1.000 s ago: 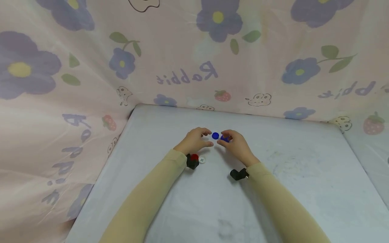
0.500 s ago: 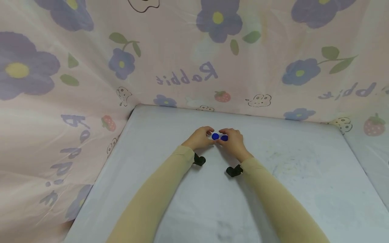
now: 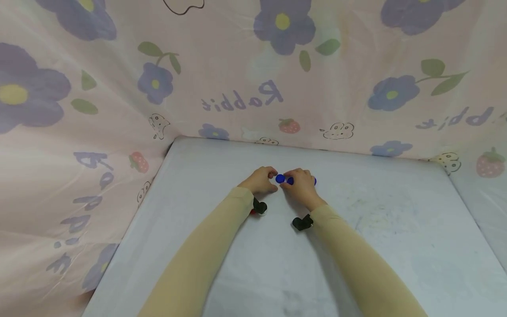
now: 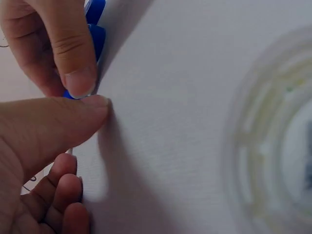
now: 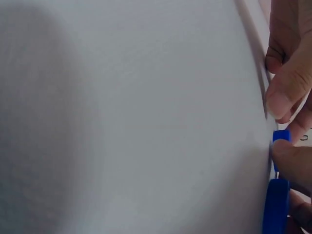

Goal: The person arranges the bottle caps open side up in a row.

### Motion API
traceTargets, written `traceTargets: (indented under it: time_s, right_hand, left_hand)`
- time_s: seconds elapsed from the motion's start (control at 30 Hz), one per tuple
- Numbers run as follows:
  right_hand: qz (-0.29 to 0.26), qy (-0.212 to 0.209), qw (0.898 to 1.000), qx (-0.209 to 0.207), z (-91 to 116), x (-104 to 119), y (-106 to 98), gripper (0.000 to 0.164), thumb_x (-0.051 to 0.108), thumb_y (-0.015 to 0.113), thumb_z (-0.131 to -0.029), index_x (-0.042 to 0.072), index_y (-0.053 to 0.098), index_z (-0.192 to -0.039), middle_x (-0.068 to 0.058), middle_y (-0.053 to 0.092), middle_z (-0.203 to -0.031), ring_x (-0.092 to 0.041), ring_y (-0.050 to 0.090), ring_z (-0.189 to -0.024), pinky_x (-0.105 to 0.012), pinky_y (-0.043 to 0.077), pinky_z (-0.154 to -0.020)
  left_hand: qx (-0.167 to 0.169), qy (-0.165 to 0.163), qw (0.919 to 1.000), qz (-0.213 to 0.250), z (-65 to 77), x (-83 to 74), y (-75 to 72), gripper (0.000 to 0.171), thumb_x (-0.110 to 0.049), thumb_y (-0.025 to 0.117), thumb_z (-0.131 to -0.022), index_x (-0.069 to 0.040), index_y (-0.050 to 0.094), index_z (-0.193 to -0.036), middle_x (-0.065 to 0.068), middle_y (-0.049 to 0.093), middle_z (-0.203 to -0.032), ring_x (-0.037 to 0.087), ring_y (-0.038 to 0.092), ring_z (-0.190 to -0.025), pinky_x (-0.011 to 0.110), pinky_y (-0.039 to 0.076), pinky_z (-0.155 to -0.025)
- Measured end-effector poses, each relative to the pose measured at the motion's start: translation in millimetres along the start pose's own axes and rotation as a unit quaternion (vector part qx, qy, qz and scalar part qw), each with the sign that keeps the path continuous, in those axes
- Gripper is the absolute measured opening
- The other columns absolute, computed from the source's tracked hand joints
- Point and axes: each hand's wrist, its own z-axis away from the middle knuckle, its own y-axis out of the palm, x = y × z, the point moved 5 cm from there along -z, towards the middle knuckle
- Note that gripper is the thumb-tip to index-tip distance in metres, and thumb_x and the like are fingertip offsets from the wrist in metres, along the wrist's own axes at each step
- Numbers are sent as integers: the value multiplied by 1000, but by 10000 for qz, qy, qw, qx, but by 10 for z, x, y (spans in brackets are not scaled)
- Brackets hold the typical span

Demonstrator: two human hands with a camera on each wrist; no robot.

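Observation:
Thumb and fingers of my right hand (image 3: pixel 302 185) pinch a small blue round cap (image 3: pixel 280 178) on the white table. A second blue cap (image 3: pixel 290 181) sits close beside it, partly under that hand. Past the knuckles, the edge of a third blue cap (image 3: pixel 315 181) shows. My left hand (image 3: pixel 259 179) is just left of the first cap, thumb and fingers curved apart with nothing seen between them. In the left wrist view, the left thumb (image 4: pixel 78 114) comes up to the right thumb (image 4: pixel 78 73). The right wrist view has the right thumb (image 5: pixel 292 158) on a blue cap's edge.
A red piece (image 3: pixel 252 211) and a white round piece (image 3: pixel 263 213) lie near the left wrist, mostly covered by its black camera (image 3: pixel 260 206). A blurred clear ringed disc (image 4: pixel 263 146) looms large in the left wrist view. Flowered curtain (image 3: pixel 237 66) backs the table (image 3: pixel 376 246).
My left hand came right to the caps, then its fingers parted slightly from the first one. The right hand closed onto that cap. A third blue cap now shows beyond the right hand.

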Motion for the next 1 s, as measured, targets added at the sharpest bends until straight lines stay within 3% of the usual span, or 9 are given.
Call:
traceTargets:
  time_s: [0.23,0.43,0.6,0.77,1.0]
  right_hand:
    - [71,-53,10000,34,0,22,5,32,30,71,-89,10,71,-113,-16,59,-120,-41,43,-116,-56,29,-92]
    - [75,-135,9999,40,13,52,17,28,29,71,-89,12,71,-112,-15,58,-121,-41,41,-117,-57,27,-92]
    - [29,-109,9999,40,28,73,7,29,30,68,-92,13,70,-115,-13,57,-123,-39,39,-120,-56,26,-94]
    - [-77,-387,9992,-106,103,205,-96,28,30,66,-94,14,69,-117,-12,60,-121,-38,43,-117,-54,28,-93]
    - [-1040,-637,9924,182,354,374,-187,28,23,64,-95,9,65,-119,-5,65,-114,-25,57,-108,-44,45,-92]
  left_hand:
    - [-27,44,9999,-132,-41,-10,1,39,-18,75,-86,-11,59,-121,3,52,-109,18,50,-98,33,43,-87]
    - [-117,54,9996,-262,4,-43,-18,32,-18,73,-87,-10,61,-115,5,53,-108,19,51,-98,34,44,-87]
    - [-162,129,9998,7,73,-68,-35,30,-16,71,-89,-9,60,-115,3,56,-104,18,53,-95,32,44,-85]
    - [-339,385,9981,339,248,-121,-112,29,-14,69,-90,-7,59,-116,1,60,-102,15,57,-94,31,46,-86]
    - [-374,447,9971,488,583,-160,-165,29,-17,67,-92,-15,60,-120,-3,60,-105,14,55,-98,33,45,-87]
